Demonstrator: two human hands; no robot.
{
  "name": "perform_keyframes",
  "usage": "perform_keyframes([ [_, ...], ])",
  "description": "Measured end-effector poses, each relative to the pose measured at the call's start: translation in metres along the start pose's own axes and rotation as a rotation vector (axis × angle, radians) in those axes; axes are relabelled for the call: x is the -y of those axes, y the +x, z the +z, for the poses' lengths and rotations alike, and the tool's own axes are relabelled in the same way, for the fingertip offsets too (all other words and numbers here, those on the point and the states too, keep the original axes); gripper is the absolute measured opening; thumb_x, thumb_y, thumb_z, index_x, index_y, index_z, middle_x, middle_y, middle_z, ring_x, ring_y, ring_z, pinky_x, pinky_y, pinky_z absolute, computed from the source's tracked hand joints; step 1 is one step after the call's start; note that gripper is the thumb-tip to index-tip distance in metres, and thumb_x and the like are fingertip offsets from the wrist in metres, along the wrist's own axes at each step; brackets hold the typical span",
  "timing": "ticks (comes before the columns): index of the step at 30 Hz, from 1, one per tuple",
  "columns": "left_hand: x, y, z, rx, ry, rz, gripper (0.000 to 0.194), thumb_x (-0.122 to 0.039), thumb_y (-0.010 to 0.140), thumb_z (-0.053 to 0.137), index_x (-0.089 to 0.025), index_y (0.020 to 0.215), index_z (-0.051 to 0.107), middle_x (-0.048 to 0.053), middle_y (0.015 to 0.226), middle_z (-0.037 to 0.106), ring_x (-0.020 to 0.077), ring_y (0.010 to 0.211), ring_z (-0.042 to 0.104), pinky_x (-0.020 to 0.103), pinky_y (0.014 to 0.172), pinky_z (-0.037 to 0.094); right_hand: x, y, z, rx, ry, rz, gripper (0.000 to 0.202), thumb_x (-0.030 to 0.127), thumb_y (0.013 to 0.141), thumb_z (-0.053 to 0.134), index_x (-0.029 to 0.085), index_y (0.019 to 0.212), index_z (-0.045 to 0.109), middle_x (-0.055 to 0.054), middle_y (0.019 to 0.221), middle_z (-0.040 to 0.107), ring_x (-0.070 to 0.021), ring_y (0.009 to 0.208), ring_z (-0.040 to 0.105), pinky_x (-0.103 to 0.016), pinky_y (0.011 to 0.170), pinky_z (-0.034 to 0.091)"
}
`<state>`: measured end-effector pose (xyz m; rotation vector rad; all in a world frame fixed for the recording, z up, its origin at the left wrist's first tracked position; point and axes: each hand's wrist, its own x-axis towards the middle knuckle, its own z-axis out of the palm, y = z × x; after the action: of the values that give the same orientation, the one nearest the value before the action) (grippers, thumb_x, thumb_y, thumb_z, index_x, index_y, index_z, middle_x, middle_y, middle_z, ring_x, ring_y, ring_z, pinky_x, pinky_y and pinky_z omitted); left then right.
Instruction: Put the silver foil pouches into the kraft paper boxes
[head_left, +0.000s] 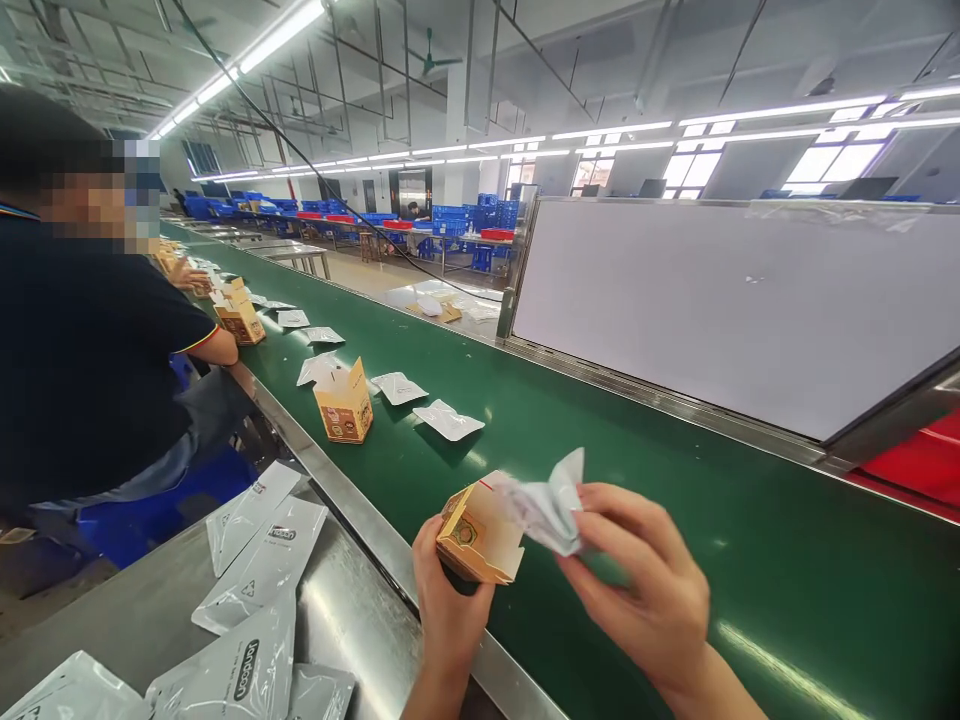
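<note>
My left hand (446, 600) grips a small tan cardboard box (480, 535) with its open end tilted to the right, just above the green conveyor belt (645, 500). My right hand (645, 585) pinches a crumpled white plastic pouch (551, 505) whose end sits at the box's open mouth. Both hands are over the near edge of the belt.
Another open tan box (345, 405) stands on the belt further left, with white pouches (448, 420) lying around it. Several grey pouches (255, 580) lie on the steel side table (352, 610). A person in a dark shirt (82, 370) works at left. A white board (735, 300) lines the belt's far side.
</note>
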<state>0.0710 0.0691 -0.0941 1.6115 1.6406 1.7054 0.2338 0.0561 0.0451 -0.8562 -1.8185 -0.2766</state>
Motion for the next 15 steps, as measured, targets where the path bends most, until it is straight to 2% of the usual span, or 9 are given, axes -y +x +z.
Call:
perform_keyframes([
  [3,-0.001,-0.002,0.000,-0.012,0.043,0.063,0.065,-0.019,0.068,0.066,-0.018,0.126,0.037,0.014,0.121,0.049,0.0283,0.115,0.050,0.048,0.096,0.048,0.002,-0.009,0.005,0.264,-0.068,-0.210,0.035,-0.005,0.080,0.047,0.016,0.104,0.061,-0.008,0.095,0.061,-0.0206,0.097,0.059,-0.032,0.079,0.055],
  [5,-0.002,-0.004,0.001,0.005,0.064,0.117,0.063,-0.017,0.070,0.064,-0.019,0.127,0.037,0.014,0.123,0.048,0.0277,0.116,0.050,0.048,0.095,0.048,0.001,-0.017,0.006,0.451,-0.104,-0.249,0.034,-0.003,0.080,0.044,0.014,0.102,0.062,-0.008,0.095,0.065,-0.0222,0.094,0.060,-0.034,0.078,0.056],
  [7,-0.001,-0.007,0.002,0.031,0.067,0.200,0.060,-0.015,0.072,0.061,-0.019,0.127,0.037,0.014,0.124,0.048,0.0270,0.116,0.050,0.048,0.094,0.049,0.003,-0.023,0.004,0.701,-0.081,-0.170,0.041,0.002,0.075,0.050,0.013,0.114,0.059,-0.011,0.110,0.064,-0.0254,0.103,0.059,-0.037,0.086,0.055],
  [10,-0.002,-0.009,0.002,0.073,0.051,0.270,0.059,-0.013,0.074,0.058,-0.018,0.129,0.037,0.014,0.123,0.049,0.0269,0.118,0.049,0.049,0.095,0.049,0.012,-0.021,0.005,1.038,0.077,0.099,0.075,0.013,0.065,0.068,0.014,0.135,0.043,-0.013,0.137,0.047,-0.0288,0.125,0.045,-0.040,0.104,0.044],
  [11,-0.002,-0.009,0.001,0.090,0.046,0.258,0.060,-0.013,0.073,0.058,-0.018,0.129,0.036,0.015,0.123,0.049,0.0270,0.118,0.049,0.049,0.095,0.049,0.015,-0.017,0.007,1.092,0.147,0.177,0.081,0.016,0.062,0.073,0.017,0.136,0.041,-0.011,0.139,0.045,-0.0280,0.127,0.043,-0.038,0.105,0.043],
  [12,-0.003,-0.009,0.001,0.115,0.038,0.248,0.063,-0.013,0.072,0.058,-0.018,0.130,0.035,0.015,0.124,0.048,0.0274,0.118,0.049,0.049,0.095,0.048,0.016,-0.013,0.010,1.107,0.204,0.244,0.076,0.018,0.062,0.074,0.020,0.133,0.045,-0.009,0.136,0.048,-0.0265,0.124,0.046,-0.036,0.103,0.044],
  [15,-0.005,-0.012,-0.002,0.202,0.016,0.221,0.074,-0.015,0.067,0.063,-0.020,0.135,0.031,0.014,0.129,0.046,0.0281,0.120,0.047,0.049,0.099,0.046,0.009,-0.005,0.015,1.071,0.254,0.368,0.031,0.015,0.076,0.060,0.023,0.106,0.059,-0.001,0.109,0.064,-0.0195,0.099,0.060,-0.030,0.085,0.051],
])
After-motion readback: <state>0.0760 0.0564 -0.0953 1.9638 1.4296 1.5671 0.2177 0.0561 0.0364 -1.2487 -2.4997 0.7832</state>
